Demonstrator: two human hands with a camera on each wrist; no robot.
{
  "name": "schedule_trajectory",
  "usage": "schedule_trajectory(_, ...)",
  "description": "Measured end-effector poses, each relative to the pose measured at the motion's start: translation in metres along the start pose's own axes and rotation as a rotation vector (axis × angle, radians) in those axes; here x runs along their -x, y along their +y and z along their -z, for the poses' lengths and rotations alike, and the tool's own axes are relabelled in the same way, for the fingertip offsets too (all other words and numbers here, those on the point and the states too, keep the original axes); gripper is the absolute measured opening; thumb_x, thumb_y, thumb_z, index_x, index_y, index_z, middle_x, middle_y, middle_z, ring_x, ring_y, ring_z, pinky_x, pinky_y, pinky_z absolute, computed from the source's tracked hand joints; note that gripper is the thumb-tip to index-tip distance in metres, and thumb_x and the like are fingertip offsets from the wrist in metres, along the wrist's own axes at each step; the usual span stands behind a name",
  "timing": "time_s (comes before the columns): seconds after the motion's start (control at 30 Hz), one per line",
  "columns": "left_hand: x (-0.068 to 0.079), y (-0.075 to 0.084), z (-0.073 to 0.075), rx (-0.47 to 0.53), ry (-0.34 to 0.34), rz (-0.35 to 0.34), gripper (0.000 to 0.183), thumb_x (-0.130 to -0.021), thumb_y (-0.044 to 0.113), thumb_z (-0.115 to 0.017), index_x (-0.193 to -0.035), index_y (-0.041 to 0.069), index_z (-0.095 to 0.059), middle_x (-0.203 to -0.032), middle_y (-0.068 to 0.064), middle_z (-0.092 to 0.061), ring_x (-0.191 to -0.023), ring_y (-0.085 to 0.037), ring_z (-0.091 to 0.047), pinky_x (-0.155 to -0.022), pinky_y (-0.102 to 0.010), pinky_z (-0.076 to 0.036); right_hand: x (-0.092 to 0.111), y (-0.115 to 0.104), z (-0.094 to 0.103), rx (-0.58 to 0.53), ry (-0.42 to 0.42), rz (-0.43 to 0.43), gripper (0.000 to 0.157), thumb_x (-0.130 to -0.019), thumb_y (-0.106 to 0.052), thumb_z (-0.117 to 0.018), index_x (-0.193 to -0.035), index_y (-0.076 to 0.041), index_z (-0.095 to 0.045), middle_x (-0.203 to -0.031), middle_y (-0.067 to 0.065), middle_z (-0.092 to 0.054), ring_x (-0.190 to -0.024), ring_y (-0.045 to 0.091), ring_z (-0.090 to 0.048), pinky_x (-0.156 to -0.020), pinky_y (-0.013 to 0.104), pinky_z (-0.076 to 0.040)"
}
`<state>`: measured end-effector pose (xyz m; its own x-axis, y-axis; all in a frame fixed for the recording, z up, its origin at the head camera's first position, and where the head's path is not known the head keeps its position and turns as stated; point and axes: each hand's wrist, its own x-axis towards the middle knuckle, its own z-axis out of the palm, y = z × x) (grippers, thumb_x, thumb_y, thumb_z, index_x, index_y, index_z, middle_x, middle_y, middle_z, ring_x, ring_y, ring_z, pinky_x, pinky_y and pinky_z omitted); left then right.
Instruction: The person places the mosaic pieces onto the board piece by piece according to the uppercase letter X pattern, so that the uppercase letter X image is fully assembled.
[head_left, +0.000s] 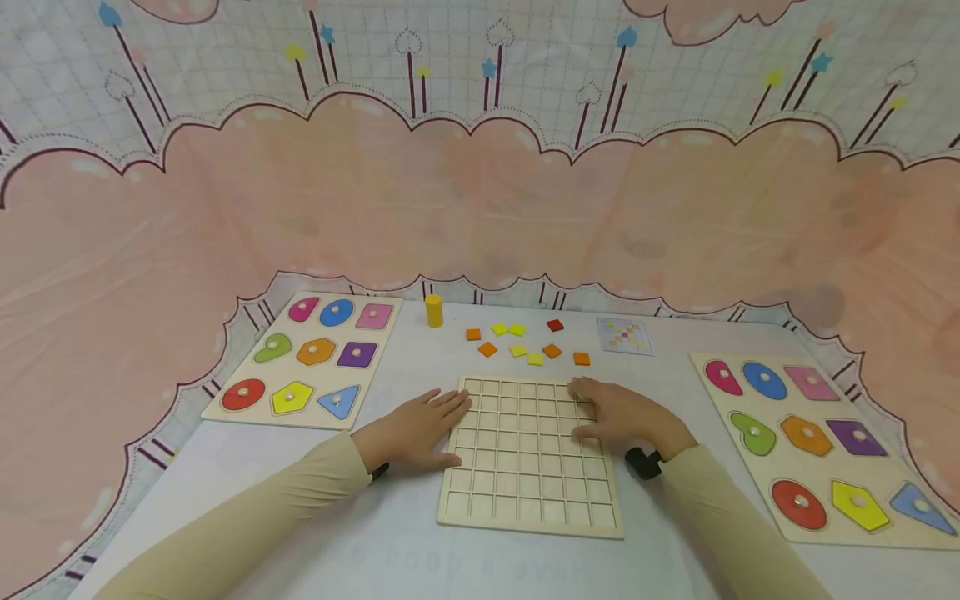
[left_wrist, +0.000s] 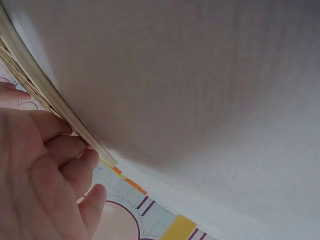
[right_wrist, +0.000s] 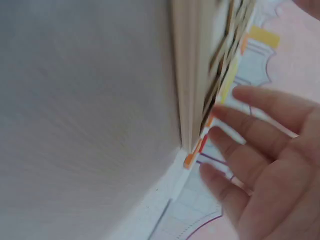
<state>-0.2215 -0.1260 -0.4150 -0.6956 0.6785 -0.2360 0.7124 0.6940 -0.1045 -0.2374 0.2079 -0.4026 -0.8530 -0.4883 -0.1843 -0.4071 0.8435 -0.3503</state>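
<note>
A wooden grid board point(head_left: 528, 437) with square recesses lies flat in front of me, its cells bare. My left hand point(head_left: 416, 429) rests at its left edge, fingers extended over the rim and thumb spread. Over the upper right edge lies my right hand point(head_left: 626, 415), fingertips on the grid, holding nothing. In the left wrist view the left hand point(left_wrist: 45, 175) has its fingers at the board's side point(left_wrist: 60, 107). The right wrist view has the right hand point(right_wrist: 280, 155) with spread fingers beside the board's edge point(right_wrist: 190, 85).
Beyond the board lie several orange tiles point(head_left: 487, 349), several yellow tiles point(head_left: 517, 350) and one red tile point(head_left: 555, 325). A yellow cylinder point(head_left: 434, 311) stands behind, and a pattern card point(head_left: 626, 337) lies right. Knobbed shape puzzles flank both sides, left point(head_left: 288, 372) and right point(head_left: 813, 467).
</note>
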Motion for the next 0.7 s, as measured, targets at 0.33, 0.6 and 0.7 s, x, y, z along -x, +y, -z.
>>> schedule_trajectory(0.33,0.001,0.000,0.002,0.013,0.012,-0.017,0.086,-0.090,0.061,-0.044,-0.149,0.004,-0.021,-0.157,-0.010,-0.021,-0.145,-0.023,-0.023,-0.119,-0.040,-0.019,-0.044,0.012,0.020,-0.433,0.173,0.158,0.045,-0.087,-0.021,-0.067,-0.123,0.004,-0.057,-0.125,0.021,-0.060,-0.118,0.036,-0.056,-0.102,0.048,-0.044)
schedule_trajectory(0.6,-0.003,0.000,0.007,-0.057,-0.009,-0.028,0.085,-0.089,0.062,-0.044,-0.148,0.003,-0.025,-0.155,-0.011,-0.026,-0.144,-0.022,-0.026,-0.119,-0.038,-0.020,-0.078,0.012,0.025,-0.676,0.229,0.041,0.037,-0.084,-0.003,-0.068,-0.118,0.009,-0.059,-0.116,0.026,-0.064,-0.106,0.033,-0.064,-0.088,0.029,-0.053)
schedule_trajectory(0.7,-0.002,0.002,0.007,-0.049,-0.030,-0.014,0.085,-0.089,0.062,-0.043,-0.149,0.005,-0.023,-0.156,-0.010,-0.023,-0.145,-0.022,-0.024,-0.120,-0.037,-0.019,-0.088,0.013,0.022,-0.727,0.222,0.018,0.037,-0.083,-0.001,-0.067,-0.117,0.011,-0.059,-0.115,0.028,-0.063,-0.103,0.030,-0.066,-0.086,0.025,-0.054)
